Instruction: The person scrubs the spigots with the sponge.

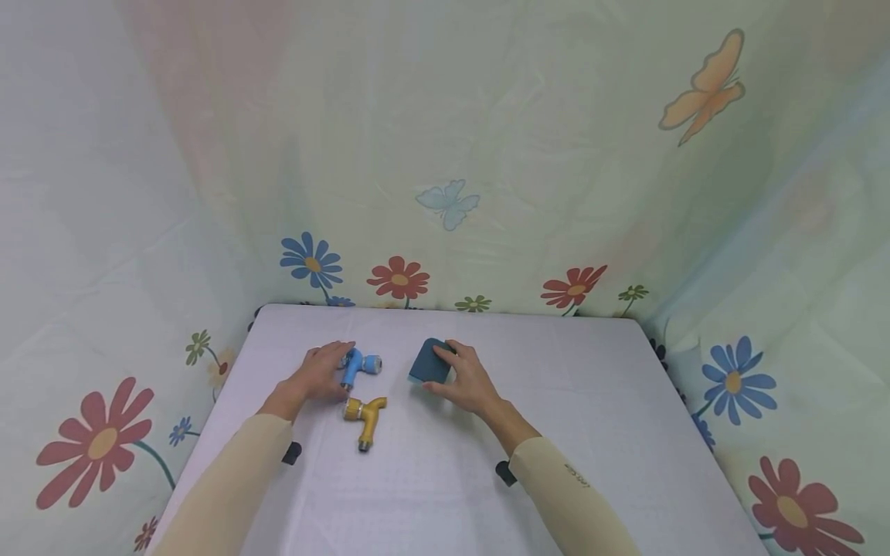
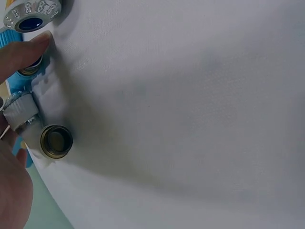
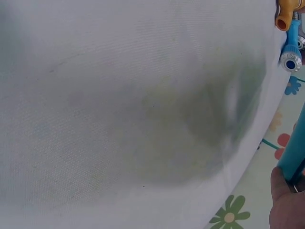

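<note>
My left hand (image 1: 322,372) grips a blue tap (image 1: 353,367) at the left of the table, fingers at its far end and thumb at its near, threaded end. In the left wrist view, a pale fitting (image 2: 56,141) with a round brass-coloured mouth shows beside the blue tap; part of it is hidden by the hand. A yellow tap (image 1: 369,421) lies just nearer to me, its knob to the left. With thumb and fingers my right hand (image 1: 470,377) holds a flat dark teal piece (image 1: 429,360) with rounded corners, tilted; its far side is hidden.
A white cloth covers the table (image 1: 577,401). Behind it and at both sides hang pale curtains (image 1: 389,139) printed with flowers and butterflies. Small black devices sit under both wrists, the right one (image 1: 506,472) close above the cloth.
</note>
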{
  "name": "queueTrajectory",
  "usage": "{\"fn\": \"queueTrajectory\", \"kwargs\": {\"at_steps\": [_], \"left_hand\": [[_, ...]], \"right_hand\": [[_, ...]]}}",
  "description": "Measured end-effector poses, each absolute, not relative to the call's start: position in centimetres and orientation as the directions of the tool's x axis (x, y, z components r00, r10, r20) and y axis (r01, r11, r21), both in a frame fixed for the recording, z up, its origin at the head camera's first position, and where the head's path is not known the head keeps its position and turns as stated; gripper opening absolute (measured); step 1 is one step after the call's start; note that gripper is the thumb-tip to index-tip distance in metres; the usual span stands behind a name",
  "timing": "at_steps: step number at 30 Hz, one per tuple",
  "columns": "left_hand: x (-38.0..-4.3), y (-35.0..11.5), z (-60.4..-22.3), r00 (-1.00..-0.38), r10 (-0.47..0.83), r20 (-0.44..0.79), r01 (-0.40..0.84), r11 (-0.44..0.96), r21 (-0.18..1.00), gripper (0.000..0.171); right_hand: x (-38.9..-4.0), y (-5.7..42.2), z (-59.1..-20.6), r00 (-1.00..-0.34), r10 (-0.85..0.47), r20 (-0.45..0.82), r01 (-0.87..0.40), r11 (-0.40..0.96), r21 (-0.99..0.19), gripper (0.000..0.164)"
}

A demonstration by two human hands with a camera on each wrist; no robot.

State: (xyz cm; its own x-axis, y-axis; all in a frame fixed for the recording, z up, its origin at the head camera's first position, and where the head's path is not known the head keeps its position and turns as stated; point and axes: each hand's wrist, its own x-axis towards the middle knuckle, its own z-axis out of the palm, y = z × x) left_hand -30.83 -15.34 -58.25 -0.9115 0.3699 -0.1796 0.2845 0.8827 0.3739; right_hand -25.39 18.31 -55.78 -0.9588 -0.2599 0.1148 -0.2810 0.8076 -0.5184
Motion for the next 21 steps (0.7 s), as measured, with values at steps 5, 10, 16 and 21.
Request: {"fn": "queueTrajectory", "kwargs": {"at_steps": [5, 10, 16, 21], "left_hand": [[-30.8, -15.0, -57.9, -0.912, 0.355, -0.205, 0.268, 0.895, 0.356, 0.105], [-30.9, -14.6, -57.3, -0.907, 0.336, -0.255, 0.239, 0.908, 0.344, 0.106], [-31.2, -14.3, -56.9, -0.898, 0.317, -0.304, 0.218, 0.923, 0.317, 0.108], [-31.6, -14.1, -57.0, -0.892, 0.330, -0.309, 0.232, 0.921, 0.313, 0.109]], "right_hand": [[-25.4, 18.2, -55.9, -0.960, -0.260, 0.109, -0.277, 0.807, -0.522, 0.081], [-25.4, 18.1, -55.9, -0.959, -0.265, 0.103, -0.279, 0.803, -0.527, 0.081], [-25.4, 18.2, -56.1, -0.959, -0.264, 0.098, -0.275, 0.802, -0.530, 0.080], [-25.4, 18.3, -56.1, -0.960, -0.264, 0.096, -0.273, 0.799, -0.535, 0.079]]}}
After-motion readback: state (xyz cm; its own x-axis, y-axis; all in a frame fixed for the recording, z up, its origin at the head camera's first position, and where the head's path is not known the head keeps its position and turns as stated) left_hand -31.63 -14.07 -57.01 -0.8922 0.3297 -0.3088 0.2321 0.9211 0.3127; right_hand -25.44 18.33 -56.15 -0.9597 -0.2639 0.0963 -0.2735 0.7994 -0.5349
